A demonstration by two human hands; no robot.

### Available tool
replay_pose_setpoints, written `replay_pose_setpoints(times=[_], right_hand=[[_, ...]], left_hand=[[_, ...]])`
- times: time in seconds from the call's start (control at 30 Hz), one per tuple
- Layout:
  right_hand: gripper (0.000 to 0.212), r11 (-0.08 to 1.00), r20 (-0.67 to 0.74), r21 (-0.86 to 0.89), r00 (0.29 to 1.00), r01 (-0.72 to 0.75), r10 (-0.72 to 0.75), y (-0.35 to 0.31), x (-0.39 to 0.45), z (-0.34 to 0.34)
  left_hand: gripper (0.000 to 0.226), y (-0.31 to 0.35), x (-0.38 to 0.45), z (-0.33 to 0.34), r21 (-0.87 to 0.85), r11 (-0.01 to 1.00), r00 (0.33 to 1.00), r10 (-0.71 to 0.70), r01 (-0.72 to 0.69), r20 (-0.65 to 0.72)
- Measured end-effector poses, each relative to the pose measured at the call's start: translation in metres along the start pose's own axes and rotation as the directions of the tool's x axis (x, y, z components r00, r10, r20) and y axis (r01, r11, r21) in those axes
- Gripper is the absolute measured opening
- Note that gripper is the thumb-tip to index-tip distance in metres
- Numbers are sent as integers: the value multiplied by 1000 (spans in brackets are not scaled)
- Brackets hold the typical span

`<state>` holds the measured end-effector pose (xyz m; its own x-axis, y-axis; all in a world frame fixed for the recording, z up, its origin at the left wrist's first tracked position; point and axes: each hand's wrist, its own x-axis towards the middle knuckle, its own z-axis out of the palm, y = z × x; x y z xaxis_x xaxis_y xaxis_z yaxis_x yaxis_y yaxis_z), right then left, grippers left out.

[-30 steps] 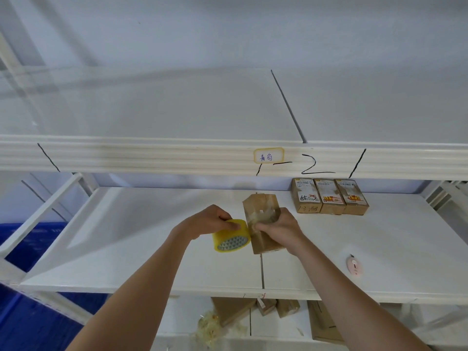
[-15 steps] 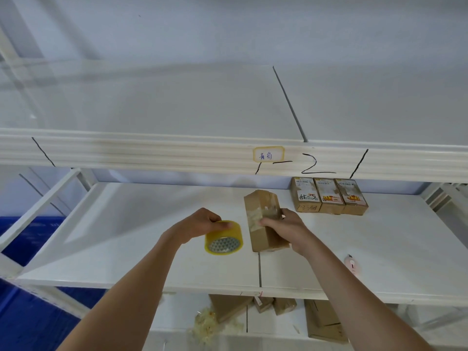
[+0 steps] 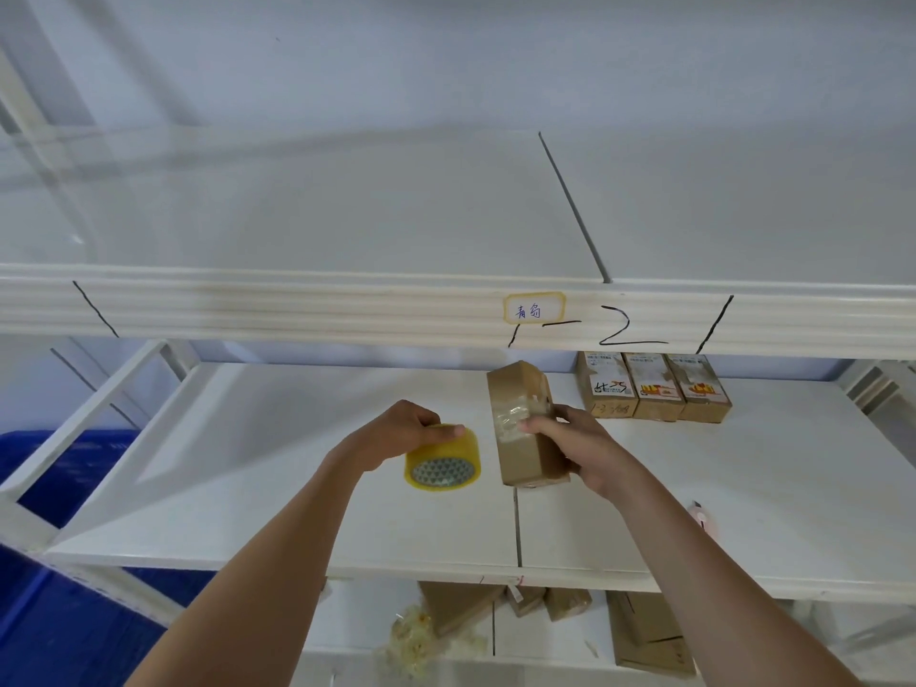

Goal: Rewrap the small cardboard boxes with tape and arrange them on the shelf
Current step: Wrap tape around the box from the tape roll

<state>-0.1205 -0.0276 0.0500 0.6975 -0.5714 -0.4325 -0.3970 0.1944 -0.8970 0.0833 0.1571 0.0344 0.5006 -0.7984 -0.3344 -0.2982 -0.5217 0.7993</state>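
My right hand (image 3: 575, 448) grips a small brown cardboard box (image 3: 525, 428) above the white middle shelf (image 3: 248, 488); clear tape is wound around the box's middle, under my thumb. To its left my left hand (image 3: 391, 433) holds a yellowish roll of clear tape (image 3: 442, 463), a short gap away from the box. Three small labelled boxes (image 3: 652, 386) stand side by side at the back right of the same shelf.
A white upper shelf edge (image 3: 297, 304) with a handwritten label (image 3: 534, 307) runs above my hands. A small pink object (image 3: 701, 513) lies on the shelf by my right forearm. Several brown boxes (image 3: 644, 632) and crumpled tape scraps (image 3: 421, 637) lie on the lower shelf. Blue flooring (image 3: 59, 468) shows left.
The tape roll has moved left and away from the box, opening a gap between them. My right hand has turned the box slightly and lifted it a little farther back.
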Motion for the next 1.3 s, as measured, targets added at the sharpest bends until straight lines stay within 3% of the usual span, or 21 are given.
replay_pose_setpoints(times=[0.1, 0.2, 0.3, 0.5, 0.6, 0.77, 1.07, 1.2, 1.3], right_hand=[[62, 1000, 9, 1, 1000, -7, 7, 0, -1, -10], [53, 1000, 55, 2, 998, -11, 11, -2, -4, -13], [48, 1000, 90, 8, 996, -7, 6, -2, -8, -7], [46, 997, 122, 74, 992, 22, -31, -1, -9, -2], [33, 989, 164, 144, 985, 28, -52, -1, -12, 2], [39, 961, 222, 269, 975, -64, 2, 10, -14, 11], [37, 898, 263, 423, 965, -118, 3, 14, -17, 21], [30, 939, 214, 342, 976, -42, -34, 13, -8, 19], [51, 994, 184, 102, 983, -24, 5, 6, -9, 31]], left_hand=[[57, -4, -5, -6, -92, 992, 994, 88, -82, 70], [46, -3, -3, -8, -64, 997, 994, 56, -50, 92], [41, 2, 5, -4, 35, 999, 1000, -10, 9, 22], [47, 1, 11, 0, 216, 975, 995, -39, 58, -91], [48, 6, 11, 4, 211, 975, 994, -47, 66, -95], [55, 21, 10, 11, 204, 977, 998, -55, 57, -14], [53, 22, 9, 13, 215, 975, 998, -56, 62, -36], [51, 17, 7, 11, 276, 959, 993, -28, 58, -111], [48, 21, 6, 14, 332, 942, 988, -7, 57, -152]])
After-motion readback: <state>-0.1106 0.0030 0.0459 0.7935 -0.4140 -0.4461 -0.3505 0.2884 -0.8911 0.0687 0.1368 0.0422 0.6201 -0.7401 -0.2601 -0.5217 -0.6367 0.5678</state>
